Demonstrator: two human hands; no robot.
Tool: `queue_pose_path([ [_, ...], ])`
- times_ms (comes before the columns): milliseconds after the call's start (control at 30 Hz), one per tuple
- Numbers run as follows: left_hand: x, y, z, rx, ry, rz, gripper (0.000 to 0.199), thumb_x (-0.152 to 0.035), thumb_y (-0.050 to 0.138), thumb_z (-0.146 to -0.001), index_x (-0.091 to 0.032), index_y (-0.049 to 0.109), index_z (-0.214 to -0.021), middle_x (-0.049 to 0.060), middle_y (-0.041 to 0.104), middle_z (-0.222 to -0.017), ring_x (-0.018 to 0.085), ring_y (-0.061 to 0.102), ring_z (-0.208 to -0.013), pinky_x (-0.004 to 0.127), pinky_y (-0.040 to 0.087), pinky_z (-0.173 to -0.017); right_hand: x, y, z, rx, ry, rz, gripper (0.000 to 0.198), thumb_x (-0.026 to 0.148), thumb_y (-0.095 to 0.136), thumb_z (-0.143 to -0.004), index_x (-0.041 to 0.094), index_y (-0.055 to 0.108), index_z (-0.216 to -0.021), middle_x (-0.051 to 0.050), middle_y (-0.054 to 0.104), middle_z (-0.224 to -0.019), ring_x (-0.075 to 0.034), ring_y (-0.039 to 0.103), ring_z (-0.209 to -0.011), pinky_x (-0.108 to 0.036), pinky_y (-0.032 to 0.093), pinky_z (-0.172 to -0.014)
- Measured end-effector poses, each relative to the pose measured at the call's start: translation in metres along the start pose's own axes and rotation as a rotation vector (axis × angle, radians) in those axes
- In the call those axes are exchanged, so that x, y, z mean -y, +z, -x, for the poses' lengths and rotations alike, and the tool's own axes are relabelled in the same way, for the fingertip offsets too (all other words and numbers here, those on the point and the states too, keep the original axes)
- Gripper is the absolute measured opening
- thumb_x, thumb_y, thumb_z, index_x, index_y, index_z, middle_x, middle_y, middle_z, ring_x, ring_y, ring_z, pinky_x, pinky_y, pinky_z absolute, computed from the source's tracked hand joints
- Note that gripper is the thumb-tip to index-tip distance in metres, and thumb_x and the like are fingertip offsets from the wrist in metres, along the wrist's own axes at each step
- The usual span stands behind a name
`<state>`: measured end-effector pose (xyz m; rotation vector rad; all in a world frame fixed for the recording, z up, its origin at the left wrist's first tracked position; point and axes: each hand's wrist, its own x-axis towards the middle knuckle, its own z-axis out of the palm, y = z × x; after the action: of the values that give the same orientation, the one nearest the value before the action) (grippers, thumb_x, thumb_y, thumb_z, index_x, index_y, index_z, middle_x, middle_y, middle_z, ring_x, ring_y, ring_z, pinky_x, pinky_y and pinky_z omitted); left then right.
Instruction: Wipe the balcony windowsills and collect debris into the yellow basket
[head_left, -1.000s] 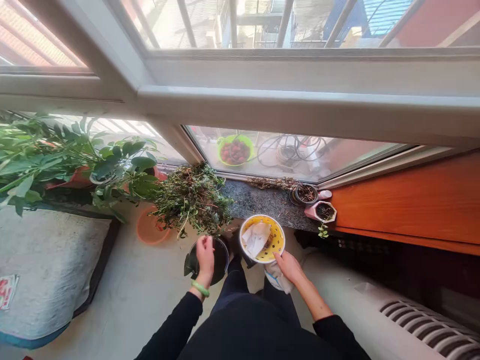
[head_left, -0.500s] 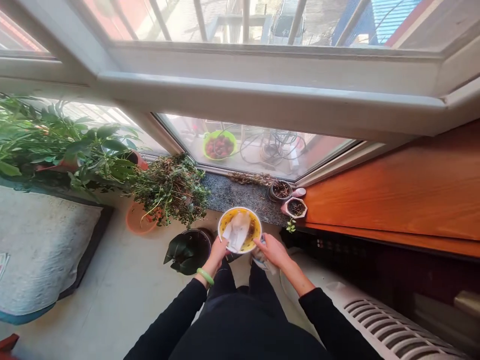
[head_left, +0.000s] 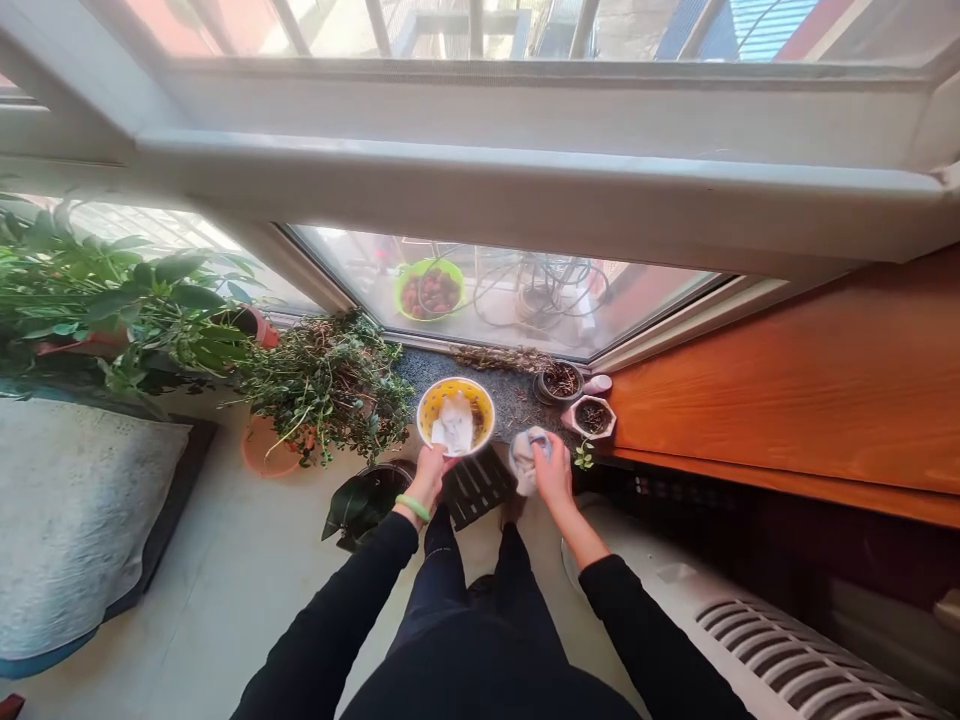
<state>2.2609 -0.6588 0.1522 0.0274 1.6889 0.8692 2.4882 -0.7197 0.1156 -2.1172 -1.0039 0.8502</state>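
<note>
Holding the yellow bowl by its near rim, my left hand has its fingers clamped on the edge, a green bangle on that wrist. I see a round bowl, bright yellow inside with a pale rim and small dark perforations, and a crumpled white paper lying in it; some dark bits show beside the paper. It sits just over the near edge of the grey stone sill, in front of the low window pane. My right hand is clenched around one whitish cloth, bunched up, just right of the bowl and apart from it.

Counting what I can: one yellow bowl, one paper in it, one cloth. On the sill to the right stand two small pots, a dark round pot and a pink pot, touching or nearly so. Beyond the glass lies one green bowl with red contents. To the left I see one trailing plant in an orange pot, and one black pot below my left wrist.
</note>
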Motion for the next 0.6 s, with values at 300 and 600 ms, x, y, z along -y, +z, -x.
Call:
queue_pose_path([
  [300, -0.008, 0.045, -0.035, 0.067, 0.030, 0.033, 0.030, -0.003, 0.057, -0.091, -0.015, 0.061, -0.118, 0.008, 0.073, -0.100, 0.013, 0.071, -0.073, 0.028, 0.063, -0.073, 0.005, 0.072, -0.060, -0.172, -0.028, -0.024, 0.055, 0.038, 0.049, -0.089, 0.016, 0.046, -0.140, -0.022, 0.050, -0.138, -0.031, 0.050, -0.130, -0.048, 0.041, -0.109],
  [600, 0.010, 0.015, -0.002, 0.169, -0.091, -0.076, 0.027, -0.031, 0.066, -0.093, -0.013, 0.059, -0.112, 0.019, 0.066, -0.112, 0.021, 0.074, -0.081, 0.035, 0.063, -0.077, 0.013, 0.038, -0.063, -0.130, -0.264, 0.181, 0.056, 0.039, 0.053, -0.091, 0.014, 0.047, -0.141, -0.022, 0.043, -0.150, -0.031, 0.040, -0.141, -0.051, 0.036, -0.115],
])
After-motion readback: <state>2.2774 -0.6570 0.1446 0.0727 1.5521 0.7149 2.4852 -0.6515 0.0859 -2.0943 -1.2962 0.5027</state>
